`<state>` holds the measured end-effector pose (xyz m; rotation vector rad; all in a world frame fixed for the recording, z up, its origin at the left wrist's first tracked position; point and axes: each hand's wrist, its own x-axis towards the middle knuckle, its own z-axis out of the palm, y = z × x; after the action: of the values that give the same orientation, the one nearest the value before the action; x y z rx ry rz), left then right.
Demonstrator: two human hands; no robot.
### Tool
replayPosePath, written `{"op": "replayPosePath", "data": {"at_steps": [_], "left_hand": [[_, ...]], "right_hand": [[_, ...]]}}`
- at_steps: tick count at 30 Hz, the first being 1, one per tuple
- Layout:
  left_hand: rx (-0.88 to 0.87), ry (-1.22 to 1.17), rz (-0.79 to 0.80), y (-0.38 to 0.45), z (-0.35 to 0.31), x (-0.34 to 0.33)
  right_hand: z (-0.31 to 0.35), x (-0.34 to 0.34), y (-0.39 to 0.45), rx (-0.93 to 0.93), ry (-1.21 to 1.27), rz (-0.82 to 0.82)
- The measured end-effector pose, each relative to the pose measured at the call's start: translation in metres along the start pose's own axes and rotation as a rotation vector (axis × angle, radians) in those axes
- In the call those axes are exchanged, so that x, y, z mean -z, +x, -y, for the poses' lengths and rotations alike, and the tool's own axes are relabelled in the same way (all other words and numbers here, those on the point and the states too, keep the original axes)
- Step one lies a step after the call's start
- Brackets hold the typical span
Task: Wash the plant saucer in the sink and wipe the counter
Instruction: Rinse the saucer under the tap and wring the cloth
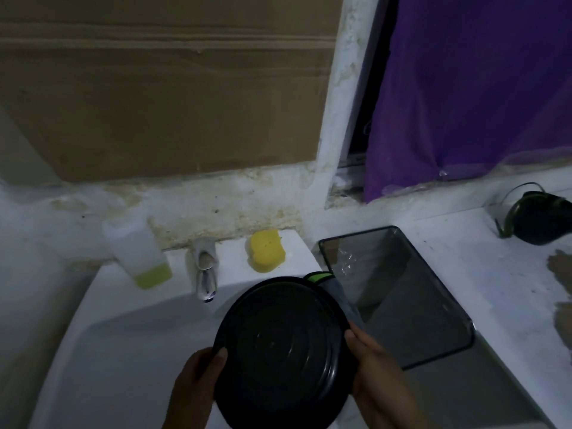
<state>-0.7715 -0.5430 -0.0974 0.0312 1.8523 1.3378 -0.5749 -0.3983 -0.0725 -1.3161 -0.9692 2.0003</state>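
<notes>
A round black plant saucer (pixel 283 348) is held tilted above the white sink (pixel 123 351), its ridged inner face toward me. My left hand (pixel 198 385) grips its lower left rim with the thumb on the inside. My right hand (pixel 374 366) holds the right rim. The chrome tap (pixel 205 274) stands just behind and left of the saucer. No water is seen running. A white counter (pixel 464 249) lies to the right, with brown stains (pixel 560 267) near its right edge.
A yellow sponge (pixel 267 250) rests on the sink's back ledge. A translucent bottle (pixel 139 252) with yellow-green liquid stands left of the tap. A dark transparent bin (pixel 399 292) sits right of the sink. A grey-green cloth (pixel 334 286) and a dark pot (pixel 541 216) lie further right.
</notes>
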Motion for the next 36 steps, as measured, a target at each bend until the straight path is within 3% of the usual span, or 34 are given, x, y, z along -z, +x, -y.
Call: {"op": "replayPosePath", "data": {"at_steps": [5, 11, 15, 18, 24, 30, 36], "left_hand": [[-0.295, 0.022, -0.013, -0.032, -0.023, -0.063], [-0.47, 0.111, 0.073, -0.038, -0.051, -0.175], [-0.427, 0.206, 0.086, -0.025, -0.053, -0.244], [-0.34, 0.214, 0.201, -0.011, -0.049, -0.284], [-0.151, 0.329, 0.214, 0.029, -0.019, -0.326], [-0.165, 0.508, 0.127, 0.043, 0.0, -0.347], [-0.077, 0.416, 0.179, 0.052, 0.002, -0.352]], "right_hand": [[0.049, 0.055, 0.007, -0.018, 0.085, 0.125], [0.104, 0.136, 0.04, 0.052, -0.069, 0.002], [0.132, 0.185, 0.07, 0.08, -0.281, -0.013], [0.143, 0.212, 0.097, 0.076, -0.358, -0.071], [0.133, 0.232, 0.15, 0.07, -0.666, -0.188], [0.106, 0.241, 0.181, 0.036, -0.854, -0.102], [0.097, 0.24, 0.192, 0.028, -0.89, 0.01]]}}
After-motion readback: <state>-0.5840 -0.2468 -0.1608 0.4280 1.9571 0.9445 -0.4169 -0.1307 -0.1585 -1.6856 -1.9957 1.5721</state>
